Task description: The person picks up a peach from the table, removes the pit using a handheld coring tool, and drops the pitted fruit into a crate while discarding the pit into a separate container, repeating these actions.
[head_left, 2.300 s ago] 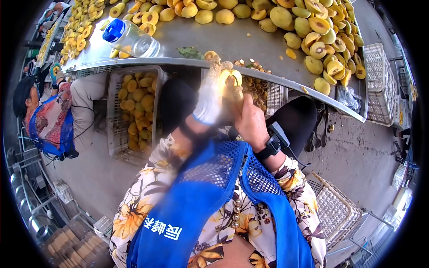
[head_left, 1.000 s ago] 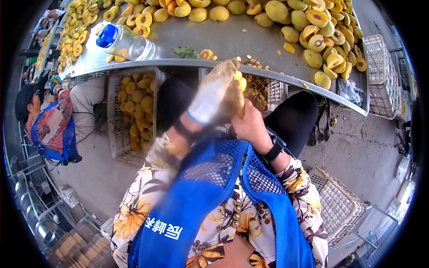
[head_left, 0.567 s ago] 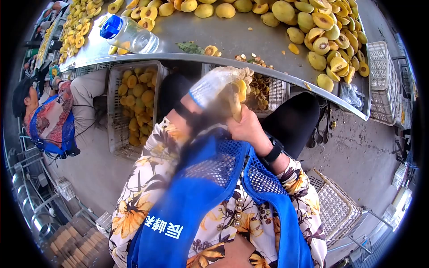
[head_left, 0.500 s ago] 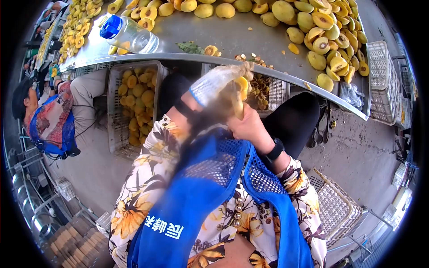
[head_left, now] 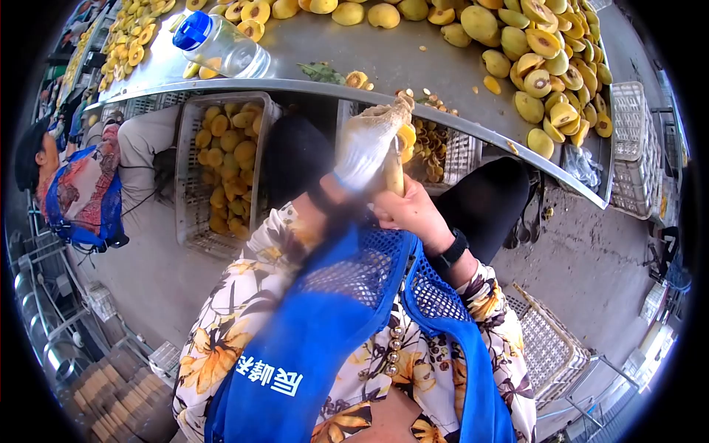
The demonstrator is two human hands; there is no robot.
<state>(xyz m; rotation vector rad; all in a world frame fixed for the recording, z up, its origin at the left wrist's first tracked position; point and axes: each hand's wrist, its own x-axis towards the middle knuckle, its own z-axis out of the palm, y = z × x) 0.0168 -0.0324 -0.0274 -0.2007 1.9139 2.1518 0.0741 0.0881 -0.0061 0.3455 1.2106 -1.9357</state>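
My left hand [head_left: 369, 144], in a white work glove with stained fingertips, is closed around a yellow peach [head_left: 406, 138], partly hidden by the glove. My bare right hand [head_left: 410, 210], with a black watch at the wrist, grips the pale handle of a tool [head_left: 394, 176]. The tool's upper end meets the peach beside the glove, and its working tip is hidden. Both hands are close together over my lap, just before the edge of the metal table [head_left: 310, 55]. Below them, a crate of peach pits and scraps [head_left: 430, 148] shows in part.
Halved peaches [head_left: 550, 81] are heaped on the table, near a blue-capped bottle [head_left: 229, 52]. A crate of peach halves [head_left: 181, 173] stands on the left, beside a seated person [head_left: 81, 188]. Stacked crates [head_left: 631, 148] and a tilted crate [head_left: 550, 340] are on the right.
My gloved left hand has turned more upright and shifted slightly right, still at the peach. My right hand keeps its grip on the tool nearly in place. The view has shifted slightly.
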